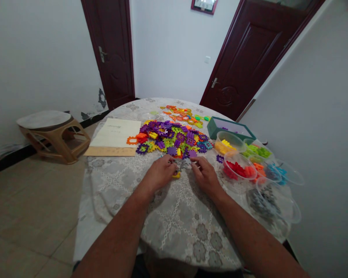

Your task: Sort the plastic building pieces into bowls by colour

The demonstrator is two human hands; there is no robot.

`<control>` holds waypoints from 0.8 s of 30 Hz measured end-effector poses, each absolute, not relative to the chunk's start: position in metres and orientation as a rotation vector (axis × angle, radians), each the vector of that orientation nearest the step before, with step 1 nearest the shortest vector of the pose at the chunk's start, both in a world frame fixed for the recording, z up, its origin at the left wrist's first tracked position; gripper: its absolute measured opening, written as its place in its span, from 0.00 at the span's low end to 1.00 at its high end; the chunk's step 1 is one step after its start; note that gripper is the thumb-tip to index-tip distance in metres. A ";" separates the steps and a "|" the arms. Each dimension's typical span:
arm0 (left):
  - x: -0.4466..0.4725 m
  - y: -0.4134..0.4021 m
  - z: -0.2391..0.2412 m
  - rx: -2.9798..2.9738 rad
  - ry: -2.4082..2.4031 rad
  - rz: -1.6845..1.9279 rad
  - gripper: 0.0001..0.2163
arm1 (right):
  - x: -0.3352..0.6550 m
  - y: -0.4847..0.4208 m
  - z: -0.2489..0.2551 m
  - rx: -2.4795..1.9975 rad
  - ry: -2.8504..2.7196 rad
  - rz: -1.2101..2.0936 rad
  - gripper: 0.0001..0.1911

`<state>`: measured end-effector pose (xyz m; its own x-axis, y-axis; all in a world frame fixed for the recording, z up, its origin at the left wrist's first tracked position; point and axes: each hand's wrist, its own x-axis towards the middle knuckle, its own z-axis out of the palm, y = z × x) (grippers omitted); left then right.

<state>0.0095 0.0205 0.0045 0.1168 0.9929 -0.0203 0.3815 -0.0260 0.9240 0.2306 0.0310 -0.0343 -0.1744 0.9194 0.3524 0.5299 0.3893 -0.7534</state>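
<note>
My left hand (161, 172) and my right hand (205, 175) rest close together on the round table's patterned cloth (174, 220), fingers curled. Between them lies a small grey plastic piece (182, 166) that both hands pinch. A yellow piece (176, 175) peeks out under my left hand. Just beyond the hands spreads a pile of interlocking plastic pieces (172, 139), mostly purple with yellow, green and orange among them.
Clear bowls at the right hold sorted pieces: yellow (228, 143), red (238, 166), green (256, 150), blue (278, 173), grey (263, 200). A green box (230, 129), an orange pile (181, 114), a wooden board (116, 136) and a stool (53, 133) are around.
</note>
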 end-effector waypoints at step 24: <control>0.014 0.020 0.010 0.661 1.048 1.258 0.16 | 0.233 0.025 -0.039 -1.570 -2.333 0.042 0.08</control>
